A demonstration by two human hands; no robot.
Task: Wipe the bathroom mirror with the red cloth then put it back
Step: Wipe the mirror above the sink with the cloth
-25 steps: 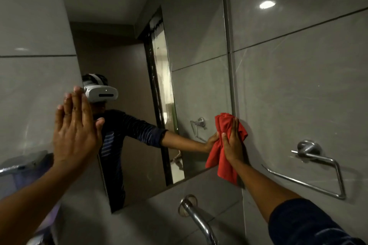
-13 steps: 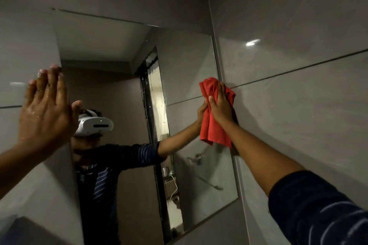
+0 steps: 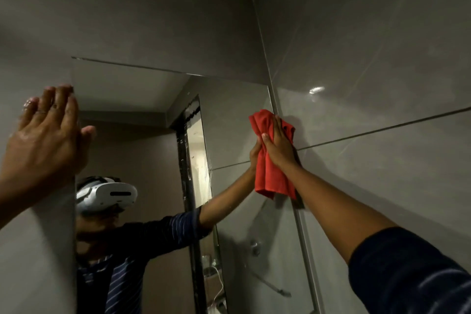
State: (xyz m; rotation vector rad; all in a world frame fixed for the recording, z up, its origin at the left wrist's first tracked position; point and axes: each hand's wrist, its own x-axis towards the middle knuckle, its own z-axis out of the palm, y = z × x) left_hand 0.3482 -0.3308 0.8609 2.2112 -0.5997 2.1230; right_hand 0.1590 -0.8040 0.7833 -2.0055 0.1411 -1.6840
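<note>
The mirror (image 3: 142, 99) fills the wall ahead, from a top edge above my hands down past the frame's bottom. My right hand (image 3: 279, 145) presses the red cloth (image 3: 270, 176) flat against the glass at the mirror's right edge, in its upper part; the cloth hangs down below my palm. My left hand (image 3: 46, 140) is flat with fingers spread, on the grey wall at the mirror's left edge, near its top corner. The glass shows a person wearing a white headset and a striped dark shirt.
Grey tiled walls (image 3: 382, 58) meet in a corner just right of the mirror. A dark door frame and a towel ring appear only as reflections in the glass. The ceiling shows at the top.
My right hand has slid the cloth up the mirror's right edge. The view has tilted upward, so the tap and towel ring below have left the frame. My left hand stays on the wall.
</note>
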